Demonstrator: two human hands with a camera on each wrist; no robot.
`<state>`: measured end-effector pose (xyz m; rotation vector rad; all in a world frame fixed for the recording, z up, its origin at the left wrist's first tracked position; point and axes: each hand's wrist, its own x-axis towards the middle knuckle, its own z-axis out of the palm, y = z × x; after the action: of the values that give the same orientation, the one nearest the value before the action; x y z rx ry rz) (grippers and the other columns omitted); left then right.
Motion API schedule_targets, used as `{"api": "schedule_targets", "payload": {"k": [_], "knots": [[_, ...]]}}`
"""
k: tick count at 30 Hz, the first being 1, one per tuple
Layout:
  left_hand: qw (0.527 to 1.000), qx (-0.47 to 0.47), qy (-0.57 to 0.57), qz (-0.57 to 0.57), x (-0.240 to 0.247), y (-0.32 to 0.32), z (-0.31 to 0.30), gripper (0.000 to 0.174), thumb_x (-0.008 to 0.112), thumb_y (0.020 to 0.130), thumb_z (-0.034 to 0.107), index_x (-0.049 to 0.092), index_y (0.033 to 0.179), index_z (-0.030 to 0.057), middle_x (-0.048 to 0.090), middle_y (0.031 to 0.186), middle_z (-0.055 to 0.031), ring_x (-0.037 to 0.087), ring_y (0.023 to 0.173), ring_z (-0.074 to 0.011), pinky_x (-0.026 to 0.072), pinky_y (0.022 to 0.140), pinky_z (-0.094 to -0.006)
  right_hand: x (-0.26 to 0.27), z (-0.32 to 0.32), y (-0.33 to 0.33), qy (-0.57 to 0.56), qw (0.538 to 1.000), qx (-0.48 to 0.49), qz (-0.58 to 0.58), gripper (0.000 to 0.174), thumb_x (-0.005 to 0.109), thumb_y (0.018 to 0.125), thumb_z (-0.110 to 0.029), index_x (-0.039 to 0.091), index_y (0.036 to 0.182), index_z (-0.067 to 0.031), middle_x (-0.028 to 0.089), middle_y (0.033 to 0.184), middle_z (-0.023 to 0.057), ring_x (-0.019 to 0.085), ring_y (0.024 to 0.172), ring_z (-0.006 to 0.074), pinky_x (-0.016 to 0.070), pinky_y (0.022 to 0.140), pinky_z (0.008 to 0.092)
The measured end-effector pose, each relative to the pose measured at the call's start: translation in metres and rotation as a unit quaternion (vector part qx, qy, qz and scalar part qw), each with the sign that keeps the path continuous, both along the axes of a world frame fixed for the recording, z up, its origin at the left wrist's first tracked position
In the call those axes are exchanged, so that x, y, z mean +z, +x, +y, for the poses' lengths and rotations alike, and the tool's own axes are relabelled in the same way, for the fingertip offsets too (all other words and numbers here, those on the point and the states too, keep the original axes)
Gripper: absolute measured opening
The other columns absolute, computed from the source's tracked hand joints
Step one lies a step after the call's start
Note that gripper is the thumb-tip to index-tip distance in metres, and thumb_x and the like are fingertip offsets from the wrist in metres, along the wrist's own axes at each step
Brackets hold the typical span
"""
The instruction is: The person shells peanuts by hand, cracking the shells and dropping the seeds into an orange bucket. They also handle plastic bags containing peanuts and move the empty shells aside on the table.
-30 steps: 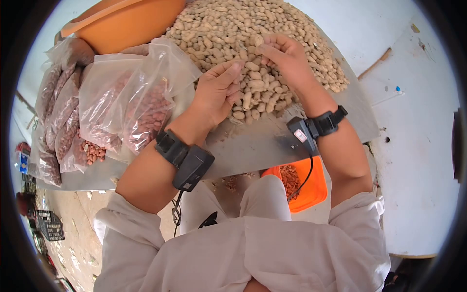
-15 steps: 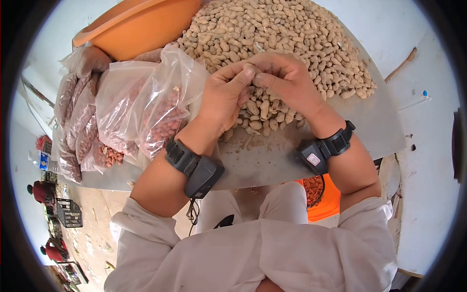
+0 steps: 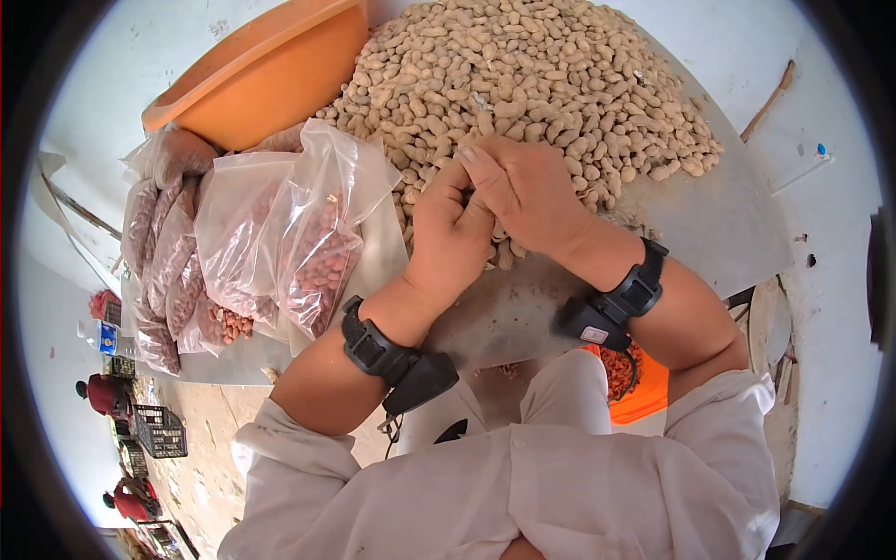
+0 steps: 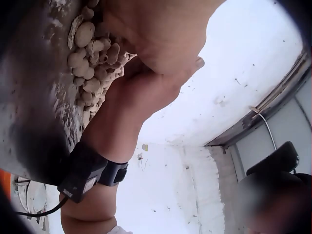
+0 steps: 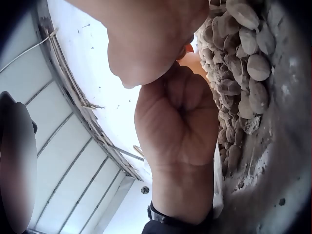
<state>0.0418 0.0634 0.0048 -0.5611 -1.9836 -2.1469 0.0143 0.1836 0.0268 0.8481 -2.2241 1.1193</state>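
My left hand (image 3: pixel 448 241) and right hand (image 3: pixel 537 196) meet in front of a heap of unshelled peanuts (image 3: pixel 560 65) on a metal table (image 3: pixel 504 313). The right hand's thumb lies across the left hand's fingers. Both sets of fingers curl in together over a peanut, which is hidden inside their grip. In the right wrist view the left hand (image 5: pixel 178 124) shows bent fingers tucked against the other hand. From the left wrist view, the right hand (image 4: pixel 146 90) presses up against the left, close over the peanuts (image 4: pixel 92 73).
Clear plastic bags (image 3: pixel 322 261) of red shelled peanuts lie at the left, some loose kernels (image 3: pixel 233 325) beside them. Behind stands a large orange basin (image 3: pixel 271 75). Below the table edge, an orange tub (image 3: pixel 644 397) holds reddish bits. Crates (image 3: pixel 161 431) and people are farther left.
The right hand has brought a pinched peanut from the heap to the left hand. The hands have closed together and come slightly nearer the body, while the head view has shifted.
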Motion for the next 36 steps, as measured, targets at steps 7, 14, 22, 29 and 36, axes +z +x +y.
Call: {"api": "schedule_targets", "payload": {"k": [7, 14, 22, 29, 36], "knots": [[1.000, 0.003, 0.013, -0.023, -0.003, 0.000, 0.000, 0.014, 0.051, 0.092, 0.011, 0.057, 0.096, -0.0014, 0.060, 0.083, -0.0017, 0.052, 0.073, -0.0071, 0.0441, 0.064, -0.0209, 0.001, 0.001, 0.001, 0.011, 1.000, 0.005, -0.007, 0.035, 0.045, 0.090, -0.032, 0.060, 0.078, -0.0038, 0.060, 0.066, 0.0159, 0.059, 0.063, 0.0341, 0.0464, 0.057, 0.0399], [0.981, -0.048, 0.149, -0.112, 0.012, -0.009, -0.014, 0.017, 0.051, 0.093, 0.019, 0.057, 0.093, 0.0035, 0.049, 0.070, 0.0033, 0.036, 0.054, -0.0024, 0.0300, 0.047, -0.0170, -0.001, 0.012, -0.016, -0.071, 0.979, 0.184, -0.054, 0.031, 0.047, 0.092, -0.021, 0.055, 0.115, -0.0029, 0.062, 0.095, 0.0172, 0.062, 0.083, 0.0260, 0.0487, 0.071, 0.0327], [0.977, -0.046, 0.179, -0.105, 0.014, -0.006, -0.007, 0.018, 0.050, 0.094, 0.023, 0.054, 0.088, 0.0059, 0.045, 0.068, 0.0043, 0.032, 0.051, -0.0023, 0.0266, 0.046, -0.0167, 0.001, 0.006, -0.006, -0.094, 0.978, 0.175, -0.064, 0.024, 0.042, 0.093, -0.014, 0.054, 0.110, -0.0029, 0.062, 0.092, 0.0152, 0.062, 0.078, 0.0257, 0.0488, 0.070, 0.0314], [0.961, -0.069, 0.231, -0.134, 0.008, -0.009, -0.008, 0.020, 0.047, 0.095, 0.019, 0.058, 0.094, 0.0031, 0.046, 0.066, 0.0047, 0.037, 0.051, -0.0020, 0.0310, 0.046, -0.0155, -0.007, -0.003, -0.002, -0.193, 0.970, 0.113, -0.097, 0.021, 0.040, 0.094, -0.012, 0.053, 0.108, -0.0026, 0.061, 0.086, 0.0110, 0.061, 0.072, 0.0202, 0.0478, 0.065, 0.0299], [0.929, -0.136, 0.306, -0.158, 0.004, -0.015, -0.015, 0.020, 0.043, 0.096, 0.017, 0.056, 0.099, 0.0020, 0.050, 0.070, 0.0017, 0.035, 0.050, -0.0041, 0.0272, 0.044, -0.0179, -0.003, 0.004, -0.006, -0.254, 0.903, 0.201, -0.281, 0.023, 0.045, 0.092, -0.013, 0.050, 0.111, -0.0031, 0.056, 0.081, 0.0022, 0.046, 0.059, 0.0069, 0.0405, 0.054, 0.0215]]}}
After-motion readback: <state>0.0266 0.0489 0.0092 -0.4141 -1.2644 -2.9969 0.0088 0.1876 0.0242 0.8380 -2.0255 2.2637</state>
